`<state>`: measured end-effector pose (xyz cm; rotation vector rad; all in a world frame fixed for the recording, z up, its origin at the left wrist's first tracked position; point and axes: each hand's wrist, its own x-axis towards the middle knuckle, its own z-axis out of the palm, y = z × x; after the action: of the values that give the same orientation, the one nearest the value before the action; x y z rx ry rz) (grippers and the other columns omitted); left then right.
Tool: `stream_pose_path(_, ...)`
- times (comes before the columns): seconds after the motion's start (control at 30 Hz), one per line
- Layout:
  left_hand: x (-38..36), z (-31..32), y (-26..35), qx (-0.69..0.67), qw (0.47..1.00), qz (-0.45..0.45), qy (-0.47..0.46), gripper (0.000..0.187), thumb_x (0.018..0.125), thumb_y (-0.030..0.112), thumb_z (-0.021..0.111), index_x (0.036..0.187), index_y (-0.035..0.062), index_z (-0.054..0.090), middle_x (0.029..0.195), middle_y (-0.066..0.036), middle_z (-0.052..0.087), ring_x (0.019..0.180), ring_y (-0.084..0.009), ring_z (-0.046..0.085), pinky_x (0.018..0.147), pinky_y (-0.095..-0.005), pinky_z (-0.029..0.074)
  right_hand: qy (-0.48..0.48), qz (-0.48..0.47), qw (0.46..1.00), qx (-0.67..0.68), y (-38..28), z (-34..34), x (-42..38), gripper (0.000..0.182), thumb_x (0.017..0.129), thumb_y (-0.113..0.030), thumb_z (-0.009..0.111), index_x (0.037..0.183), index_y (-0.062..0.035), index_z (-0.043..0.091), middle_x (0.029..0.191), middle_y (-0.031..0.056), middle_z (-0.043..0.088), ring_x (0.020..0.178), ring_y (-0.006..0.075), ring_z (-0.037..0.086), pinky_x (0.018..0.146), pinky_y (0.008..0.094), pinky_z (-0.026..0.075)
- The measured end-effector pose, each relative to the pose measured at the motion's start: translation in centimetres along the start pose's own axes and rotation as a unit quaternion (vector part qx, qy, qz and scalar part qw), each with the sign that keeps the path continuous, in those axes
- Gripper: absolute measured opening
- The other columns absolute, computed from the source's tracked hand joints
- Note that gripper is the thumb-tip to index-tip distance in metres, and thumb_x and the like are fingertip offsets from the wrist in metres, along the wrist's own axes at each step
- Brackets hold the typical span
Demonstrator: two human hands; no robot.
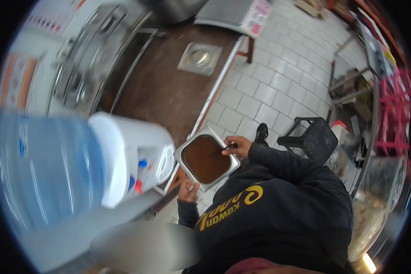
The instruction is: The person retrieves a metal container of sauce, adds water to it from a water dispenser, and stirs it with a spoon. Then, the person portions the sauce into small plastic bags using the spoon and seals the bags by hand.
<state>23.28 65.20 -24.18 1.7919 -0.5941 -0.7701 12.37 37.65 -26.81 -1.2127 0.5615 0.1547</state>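
Note:
A square metal container filled with brown liquid is held in front of my body, near the counter's edge. My left hand is at its lower left corner, fingers bent against the rim. Over the right side of the container, my right hand pinches a dark handle. The handle's lower end is hard to make out against the liquid.
A white water dispenser with a large blue bottle stands at left. A brown counter bears a small metal tray. On the tiled floor is a black stool; pink crates are at far right.

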Motion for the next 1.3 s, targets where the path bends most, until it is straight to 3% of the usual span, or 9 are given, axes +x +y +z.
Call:
stream_pose_path(0.03, 1.4, 0.9, 0.1, 0.136, 0.985, 0.103, -0.033, 0.019, 0.078, 0.003, 0.059, 0.092, 0.0036, 0.047, 0.087, -0.004, 0.056, 0.078, -0.0083, 0.049, 0.071, -0.0194, 0.037, 0.028, -0.006, 1.000, -0.006, -0.6, -1.5, -1.1, 0.031, 0.070, -0.025, 0.070, 0.085, -0.0084, 0.048, 0.068, 0.0014, 0.051, 0.059, 0.0097, 0.047, 0.045, 0.0237, 0.040)
stream_pose_path(0.1, 4.6, 4.1, 1.7, -0.219, 0.972, -0.068, -0.047, 0.022, 0.076, 0.004, 0.061, 0.094, 0.0032, 0.047, 0.087, -0.004, 0.056, 0.078, -0.0085, 0.050, 0.070, -0.0199, 0.038, 0.069, -0.021, 0.997, -0.010, -1.4, -5.0, -2.5, 0.032, 0.071, -0.026, 0.070, 0.085, -0.0077, 0.047, 0.068, 0.0029, 0.052, 0.058, 0.0103, 0.048, 0.045, 0.0242, 0.040)
stream_pose_path(0.57, 30.9, 33.0, 16.3, -0.156, 0.939, -0.098, -0.289, 0.028, 0.076, 0.007, 0.063, 0.097, 0.0063, 0.044, 0.082, 0.001, 0.049, 0.061, -0.0023, 0.044, 0.045, -0.0145, 0.033, 0.347, -0.101, 0.931, 0.051, -9.0, -36.4, -12.1, 0.034, 0.072, -0.029, 0.069, 0.088, -0.0070, 0.048, 0.073, 0.0007, 0.052, 0.060, 0.0079, 0.048, 0.044, 0.0206, 0.039)
stream_pose_path(0.77, 42.1, 46.4, 23.8, -0.091, 0.900, -0.051, -0.423, 0.027, 0.076, 0.010, 0.063, 0.096, 0.0060, 0.044, 0.081, 0.001, 0.048, 0.064, -0.0028, 0.043, 0.050, -0.0154, 0.034, 0.461, -0.121, 0.875, 0.078, -10.6, -48.1, -15.3, 0.031, 0.073, -0.027, 0.067, 0.089, -0.0059, 0.050, 0.068, 0.0030, 0.054, 0.056, 0.0083, 0.048, 0.045, 0.0223, 0.039)
stream_pose_path(0.87, 47.6, 53.4, 27.6, -0.027, 0.867, -0.003, -0.497, 0.028, 0.077, 0.011, 0.063, 0.097, 0.0033, 0.045, 0.080, 0.001, 0.047, 0.071, -0.0041, 0.044, 0.062, -0.0160, 0.035, 0.530, -0.143, 0.818, 0.172, -12.1, -52.6, -16.4, 0.024, 0.075, -0.024, 0.066, 0.084, -0.0101, 0.049, 0.067, -0.0052, 0.051, 0.057, 0.0018, 0.046, 0.044, 0.0166, 0.037)
stream_pose_path(1.0, 53.2, 63.3, 34.7, 0.031, 0.834, -0.009, -0.550, 0.022, 0.078, 0.005, 0.060, 0.095, 0.0014, 0.046, 0.080, 0.000, 0.047, 0.079, -0.0057, 0.045, 0.069, -0.0172, 0.037, 0.588, -0.159, 0.754, 0.247, -13.2, -59.0, -17.1, 0.033, 0.072, -0.024, 0.068, 0.094, -0.0060, 0.050, 0.079, 0.0004, 0.054, 0.068, 0.0074, 0.051, 0.047, 0.0211, 0.041)
stream_pose_path(1.1, 58.9, 71.8, 36.4, 0.024, 0.745, 0.123, -0.655, 0.021, 0.078, 0.004, 0.059, 0.094, 0.0014, 0.047, 0.081, 0.000, 0.047, 0.076, -0.0049, 0.045, 0.063, -0.0157, 0.038, 0.647, -0.143, 0.711, 0.234, -14.3, -64.3, -18.0, 0.029, 0.073, -0.023, 0.068, 0.090, -0.0081, 0.050, 0.070, -0.0041, 0.045, 0.062, 0.0043, 0.044, 0.045, 0.0199, 0.040)
stream_pose_path(1.17, 59.8, 76.7, 40.6, 0.078, 0.740, 0.025, -0.668, 0.019, 0.079, 0.004, 0.058, 0.094, 0.0024, 0.046, 0.080, 0.001, 0.046, 0.068, -0.0034, 0.043, 0.059, -0.0152, 0.038, 0.690, -0.177, 0.646, 0.277, -15.2, -67.2, -18.7, 0.025, 0.073, -0.022, 0.067, 0.086, -0.0095, 0.050, 0.066, -0.0063, 0.038, 0.058, 0.0025, 0.038, 0.042, 0.0180, 0.039)
stream_pose_path(1.3, 63.2, 88.6, 42.8, 0.080, 0.671, 0.079, -0.733, 0.018, 0.079, 0.004, 0.056, 0.094, 0.0026, 0.046, 0.079, 0.001, 0.046, 0.067, -0.0029, 0.044, 0.058, -0.0154, 0.038, 0.752, -0.220, 0.554, 0.281, -15.1, -74.2, -20.4, 0.022, 0.075, -0.020, 0.066, 0.084, -0.0091, 0.049, 0.067, -0.0057, 0.040, 0.059, 0.0026, 0.042, 0.040, 0.0168, 0.038)
